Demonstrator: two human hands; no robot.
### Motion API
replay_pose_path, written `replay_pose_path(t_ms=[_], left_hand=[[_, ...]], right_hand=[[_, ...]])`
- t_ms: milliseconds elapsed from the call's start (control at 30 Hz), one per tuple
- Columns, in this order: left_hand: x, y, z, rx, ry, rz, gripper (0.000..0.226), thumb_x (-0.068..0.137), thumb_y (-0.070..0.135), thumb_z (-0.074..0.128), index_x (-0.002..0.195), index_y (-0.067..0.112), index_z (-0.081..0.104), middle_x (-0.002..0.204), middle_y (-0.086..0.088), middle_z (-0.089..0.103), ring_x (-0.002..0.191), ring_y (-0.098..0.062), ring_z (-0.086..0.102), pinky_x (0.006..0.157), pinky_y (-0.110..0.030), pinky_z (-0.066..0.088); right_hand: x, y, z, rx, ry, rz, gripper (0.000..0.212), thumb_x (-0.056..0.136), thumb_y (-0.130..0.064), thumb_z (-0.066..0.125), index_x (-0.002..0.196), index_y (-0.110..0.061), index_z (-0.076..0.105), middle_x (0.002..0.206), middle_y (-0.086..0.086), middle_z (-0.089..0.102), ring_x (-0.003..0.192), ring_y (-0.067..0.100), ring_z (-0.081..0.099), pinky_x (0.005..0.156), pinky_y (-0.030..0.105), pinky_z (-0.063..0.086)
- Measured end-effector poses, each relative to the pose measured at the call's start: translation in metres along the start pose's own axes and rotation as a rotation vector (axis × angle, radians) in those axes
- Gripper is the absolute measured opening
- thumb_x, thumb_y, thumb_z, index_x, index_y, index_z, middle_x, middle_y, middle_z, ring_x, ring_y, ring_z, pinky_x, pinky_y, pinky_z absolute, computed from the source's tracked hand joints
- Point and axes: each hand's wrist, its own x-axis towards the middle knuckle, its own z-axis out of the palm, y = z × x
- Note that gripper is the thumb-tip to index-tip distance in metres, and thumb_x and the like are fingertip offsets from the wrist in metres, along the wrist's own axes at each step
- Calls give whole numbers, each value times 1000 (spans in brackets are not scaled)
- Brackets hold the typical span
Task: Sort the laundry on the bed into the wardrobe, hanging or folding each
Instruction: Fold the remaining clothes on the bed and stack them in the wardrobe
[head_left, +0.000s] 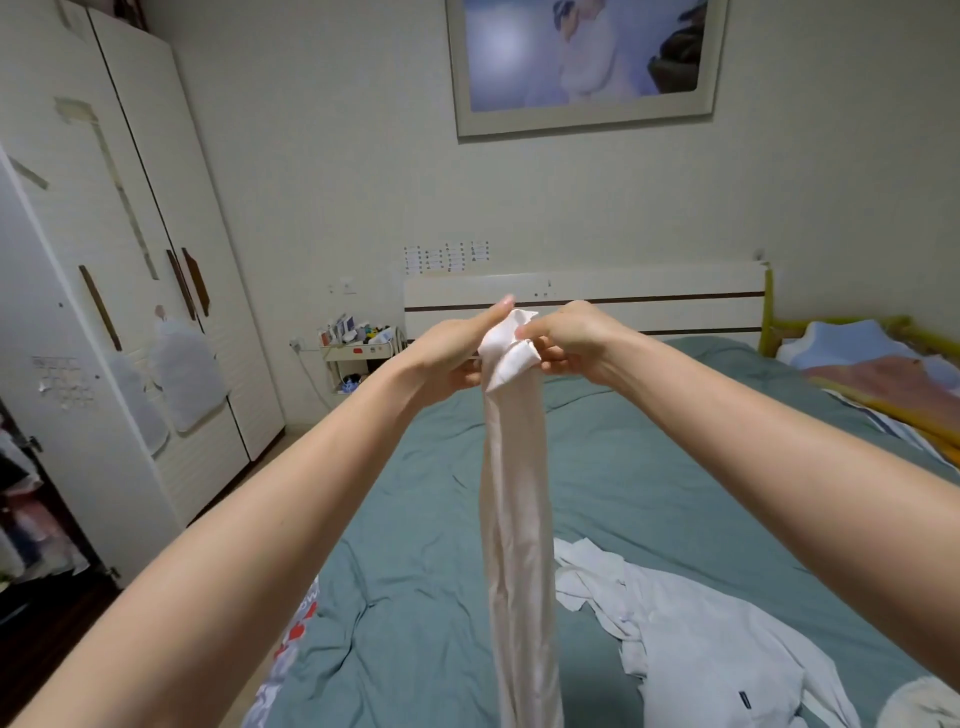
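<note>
A long pale cream garment (514, 499) hangs straight down in front of me, bunched into a narrow strip above the bed. Both hands are raised at its top end. My left hand (457, 348) grips the top from the left, thumb pointing up. My right hand (566, 338) pinches the folded white tip from the right. A rumpled white and light grey pile of laundry (691, 639) lies on the teal bedsheet (649, 467) at the lower right. The cream wardrobe (130, 249) stands at the left, with an open section (26, 509) showing hung clothes.
A white headboard (649, 296) runs along the far wall under a framed picture (587, 57). A cluttered bedside shelf (358, 343) sits left of the bed. A yellow-framed cot with a striped blanket (883, 379) adjoins the bed's right side. Patterned fabric (291, 639) hangs over the left edge.
</note>
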Motion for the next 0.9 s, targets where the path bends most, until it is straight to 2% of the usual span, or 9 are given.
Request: replay_pose_path(t_ms=[67, 200, 300, 433, 500, 633, 700, 767, 900], left_hand=[[-2, -6, 0, 50, -57, 60, 49, 81, 57, 66, 116, 23, 67, 108, 9, 71, 101, -9, 67, 89, -25, 48], [-2, -15, 3, -34, -103, 215, 49, 72, 17, 82, 119, 16, 66, 117, -4, 69, 111, -15, 63, 96, -33, 44], [4, -18, 2, -24, -5, 273, 57, 61, 7, 80, 117, 9, 66, 115, -11, 69, 103, -20, 64, 99, -39, 46], [4, -21, 0, 108, 93, 301, 72, 59, 7, 81, 125, 9, 52, 109, -7, 67, 96, -13, 63, 85, -26, 52], [7, -24, -2, 42, 141, 321, 64, 66, 10, 83, 123, 5, 55, 109, -10, 68, 93, -14, 65, 82, -26, 54], [3, -15, -1, -249, 233, 274, 26, 81, 8, 74, 106, 5, 68, 88, -8, 73, 74, -16, 69, 62, -26, 55], [1, -9, 1, -320, 224, 252, 17, 82, 7, 73, 98, 6, 69, 86, -7, 73, 73, -16, 70, 68, -31, 58], [1, -4, 6, -363, 216, 239, 18, 82, 8, 73, 98, 6, 68, 92, -10, 72, 77, -18, 70, 76, -36, 59], [8, 1, 25, -419, 216, 205, 15, 81, 6, 74, 94, 7, 66, 90, -10, 70, 76, -17, 67, 75, -32, 58]], right_hand=[[2, 0, -3, 85, 3, -13, 22, 87, -2, 61, 69, -12, 54, 56, 0, 42, 42, 7, 40, 46, 18, 45], [2, 1, -3, 162, -15, -56, 20, 89, -1, 59, 69, -7, 58, 59, 2, 52, 43, 6, 51, 59, 21, 57], [4, 5, -2, 260, -69, -95, 15, 88, 5, 57, 74, 1, 63, 65, 8, 62, 56, 13, 63, 73, 31, 60], [1, 7, -8, 404, -212, -110, 13, 91, 0, 56, 96, 7, 65, 87, 16, 71, 81, 21, 71, 76, 28, 59], [1, 7, -10, 441, -237, -168, 20, 92, -3, 56, 107, 9, 62, 98, 19, 70, 92, 23, 70, 82, 28, 58], [12, 25, -15, 393, 55, -421, 42, 82, -6, 71, 120, -6, 54, 99, 9, 66, 89, 13, 67, 85, 24, 54], [15, 50, -14, 348, 51, -386, 62, 74, -10, 79, 126, -17, 45, 116, 7, 61, 106, 14, 62, 91, 23, 49], [16, 81, -3, 285, -106, -290, 65, 70, -10, 82, 125, -15, 49, 121, 8, 63, 113, 17, 61, 97, 27, 48], [7, 137, 27, 223, -142, -93, 52, 68, -9, 83, 115, -2, 61, 103, 8, 72, 90, 16, 70, 81, 27, 56]])
